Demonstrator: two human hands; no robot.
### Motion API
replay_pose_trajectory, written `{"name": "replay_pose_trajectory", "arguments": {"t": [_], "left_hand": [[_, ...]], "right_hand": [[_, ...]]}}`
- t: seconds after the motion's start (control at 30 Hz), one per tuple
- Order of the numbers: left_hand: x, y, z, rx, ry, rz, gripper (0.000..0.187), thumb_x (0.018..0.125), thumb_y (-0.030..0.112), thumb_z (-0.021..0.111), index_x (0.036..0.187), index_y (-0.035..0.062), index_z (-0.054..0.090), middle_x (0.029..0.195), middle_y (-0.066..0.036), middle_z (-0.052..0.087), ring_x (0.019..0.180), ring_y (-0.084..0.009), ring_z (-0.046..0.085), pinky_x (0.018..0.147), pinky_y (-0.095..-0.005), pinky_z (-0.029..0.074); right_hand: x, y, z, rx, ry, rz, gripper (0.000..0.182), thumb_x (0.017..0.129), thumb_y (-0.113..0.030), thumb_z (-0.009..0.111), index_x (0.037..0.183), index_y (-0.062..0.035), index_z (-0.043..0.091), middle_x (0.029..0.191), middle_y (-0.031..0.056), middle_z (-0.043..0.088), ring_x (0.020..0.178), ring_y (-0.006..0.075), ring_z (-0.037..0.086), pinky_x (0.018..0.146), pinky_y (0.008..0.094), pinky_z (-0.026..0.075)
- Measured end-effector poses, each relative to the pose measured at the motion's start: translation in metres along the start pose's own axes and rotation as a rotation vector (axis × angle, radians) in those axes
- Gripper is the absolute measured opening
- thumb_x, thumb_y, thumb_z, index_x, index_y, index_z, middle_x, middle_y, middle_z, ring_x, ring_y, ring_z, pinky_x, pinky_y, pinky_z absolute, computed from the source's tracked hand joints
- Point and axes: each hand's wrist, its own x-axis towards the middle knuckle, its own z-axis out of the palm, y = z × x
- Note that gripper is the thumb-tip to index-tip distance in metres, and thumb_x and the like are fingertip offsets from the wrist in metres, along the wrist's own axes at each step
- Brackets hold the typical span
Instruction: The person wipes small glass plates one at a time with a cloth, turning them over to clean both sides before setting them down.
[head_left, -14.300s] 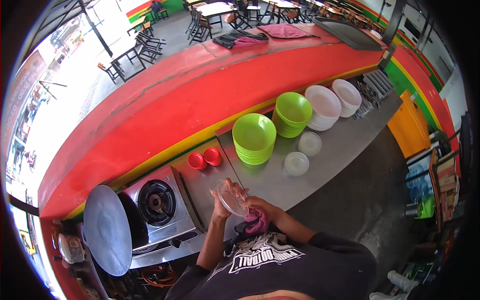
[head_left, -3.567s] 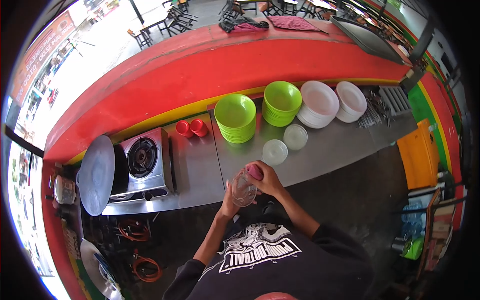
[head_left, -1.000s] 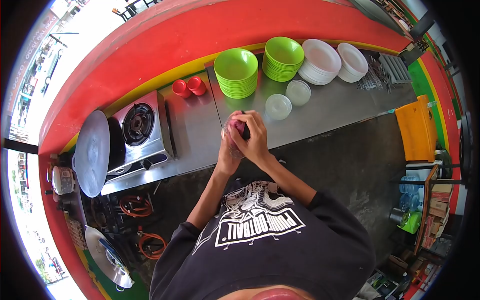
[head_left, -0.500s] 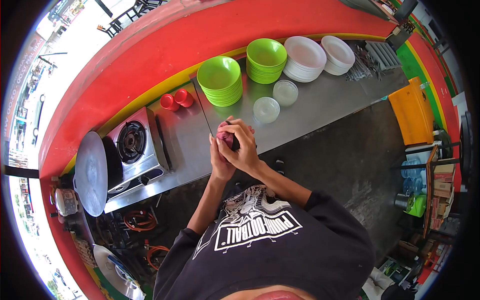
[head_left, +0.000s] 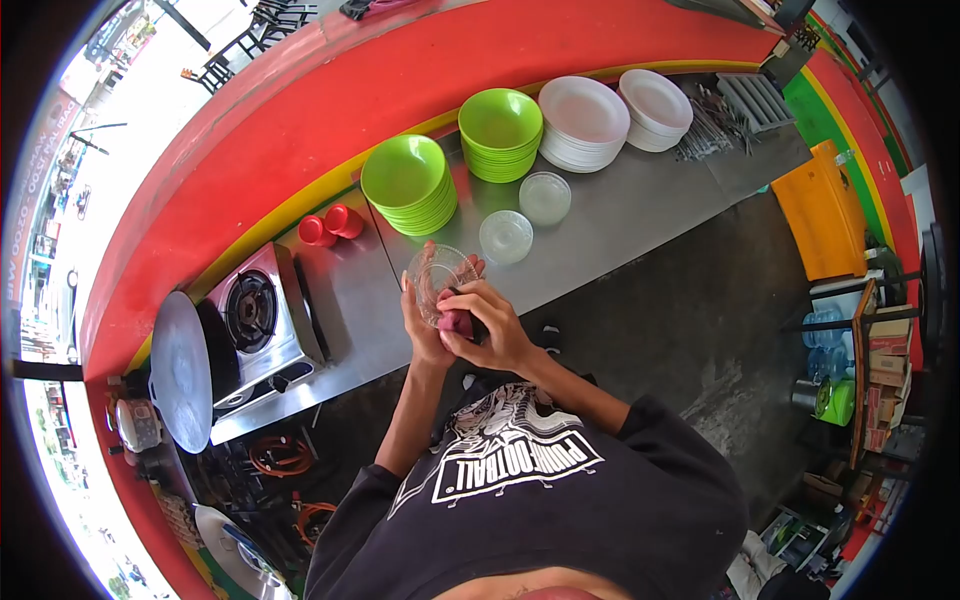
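Note:
In front of my chest I hold a small clear glass dish (head_left: 436, 272), its round face turned up toward me. My left hand (head_left: 424, 335) supports it from the left and beneath, with fingertips showing around its far rim. My right hand (head_left: 492, 328) is closed on a bunched maroon cloth (head_left: 456, 322) and presses it against the dish's near right side. Beyond my hands, two similar dishes, a nearer glass dish (head_left: 506, 237) and a farther glass dish (head_left: 545, 198), rest on the steel counter (head_left: 620, 215).
Stacks of green bowls (head_left: 408, 190) and white plates (head_left: 585, 120) line the counter's back. Two red cups (head_left: 330, 226) stand left of them. Further left are a gas stove (head_left: 255, 315) and a large wok (head_left: 182, 372). Cutlery (head_left: 712, 128) lies far right; an orange chair (head_left: 820, 215) stands beyond.
My hands were clasped together around the cloth; now they are lower and more apart, and the glass dish shows between them. The view has shifted slightly.

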Motion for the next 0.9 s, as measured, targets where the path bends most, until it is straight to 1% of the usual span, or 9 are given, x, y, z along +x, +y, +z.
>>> {"name": "replay_pose_trajectory", "arguments": {"t": [0.2, 0.4, 0.5, 0.53, 0.63, 0.67, 0.73, 0.8, 0.9], "left_hand": [[0.02, -0.027, 0.011, 0.14, 0.067, -0.026, 0.074, 0.098, 0.062, 0.032, 0.159, 0.022, 0.016, 0.144, -0.028, 0.043, 0.135, -0.0427, 0.042, 0.114, -0.0539, 0.032], [0.037, -0.066, 0.044, 0.295, 0.111, 0.036, 0.075, 0.097, 0.059, 0.043, 0.155, 0.0153, 0.023, 0.137, -0.022, 0.048, 0.129, -0.0339, 0.048, 0.109, -0.0471, 0.039], [0.049, -0.086, 0.028, 0.122, 0.091, -0.013, 0.065, 0.101, 0.054, 0.042, 0.152, 0.0158, 0.028, 0.127, -0.014, 0.058, 0.125, -0.0257, 0.053, 0.105, -0.0423, 0.043], [0.052, -0.09, 0.03, 0.167, 0.088, 0.046, 0.055, 0.104, 0.05, 0.038, 0.143, 0.0109, 0.04, 0.123, -0.01, 0.061, 0.121, -0.0235, 0.056, 0.102, -0.0408, 0.045], [0.061, -0.09, 0.053, 0.25, 0.24, 0.035, 0.048, 0.104, 0.049, 0.04, 0.134, 0.012, 0.047, 0.116, -0.008, 0.059, 0.112, -0.0229, 0.058, 0.099, -0.0406, 0.045], [0.061, -0.092, 0.053, 0.305, 0.269, 0.059, 0.042, 0.106, 0.042, 0.04, 0.131, 0.0094, 0.049, 0.117, -0.009, 0.059, 0.112, -0.0223, 0.058, 0.098, -0.0403, 0.047], [0.06, -0.097, 0.052, 0.493, 0.222, 0.124, 0.039, 0.106, 0.037, 0.042, 0.131, 0.008, 0.048, 0.117, -0.009, 0.059, 0.113, -0.0237, 0.059, 0.096, -0.0414, 0.05], [0.059, -0.098, 0.065, 0.267, 0.322, 0.084, 0.035, 0.105, 0.03, 0.048, 0.13, 0.0054, 0.048, 0.123, -0.014, 0.06, 0.118, -0.03, 0.06, 0.094, -0.0452, 0.054], [0.067, -0.093, 0.065, 0.371, 0.26, -0.022, 0.037, 0.104, 0.031, 0.049, 0.13, 0.0045, 0.047, 0.135, -0.021, 0.054, 0.125, -0.0387, 0.056, 0.093, -0.05, 0.055]], "right_hand": [[0.004, 0.019, -0.05, -0.094, -0.099, -0.052, 0.048, 0.071, -0.014, 0.08, 0.115, -0.01, 0.063, 0.108, 0.0101, 0.065, 0.101, 0.0298, 0.063, 0.092, 0.0415, 0.048], [-0.009, 0.053, -0.098, -0.066, -0.039, -0.063, 0.042, 0.068, -0.014, 0.085, 0.106, -0.0087, 0.065, 0.099, 0.0087, 0.067, 0.084, 0.0276, 0.066, 0.076, 0.0374, 0.053], [-0.004, 0.063, -0.119, 0.082, 0.06, -0.1, 0.035, 0.071, -0.011, 0.083, 0.101, -0.0072, 0.066, 0.091, 0.0105, 0.067, 0.076, 0.026, 0.066, 0.067, 0.0337, 0.053], [-0.001, 0.061, -0.131, 0.152, 0.071, -0.045, 0.028, 0.077, -0.008, 0.08, 0.1, -0.0053, 0.064, 0.089, 0.0086, 0.067, 0.074, 0.0178, 0.065, 0.065, 0.0307, 0.052], [0.001, 0.06, -0.157, 0.63, 0.118, 0.525, 0.022, 0.083, -0.008, 0.076, 0.1, -0.0034, 0.063, 0.087, 0.0038, 0.066, 0.076, 0.0094, 0.061, 0.066, 0.0272, 0.05], [0.007, 0.062, -0.166, 0.7, 0.115, 0.543, 0.016, 0.088, -0.009, 0.071, 0.1, -0.0023, 0.063, 0.086, 0.0, 0.064, 0.076, 0.005, 0.058, 0.066, 0.0241, 0.048], [0.009, 0.078, -0.175, 0.704, 0.064, 0.605, 0.014, 0.091, -0.011, 0.069, 0.099, -0.0015, 0.062, 0.082, 0.0002, 0.063, 0.071, 0.0063, 0.059, 0.063, 0.0242, 0.049], [0.009, 0.088, -0.181, 0.802, 0.049, 0.715, 0.015, 0.094, -0.015, 0.067, 0.099, -0.0014, 0.063, 0.08, 0.0004, 0.062, 0.069, 0.0064, 0.058, 0.062, 0.0235, 0.048], [0.012, 0.106, -0.187, 0.882, 0.023, 0.877, 0.017, 0.093, -0.016, 0.069, 0.1, -0.002, 0.064, 0.081, 0.0003, 0.063, 0.071, 0.0059, 0.058, 0.064, 0.0238, 0.048]]}}
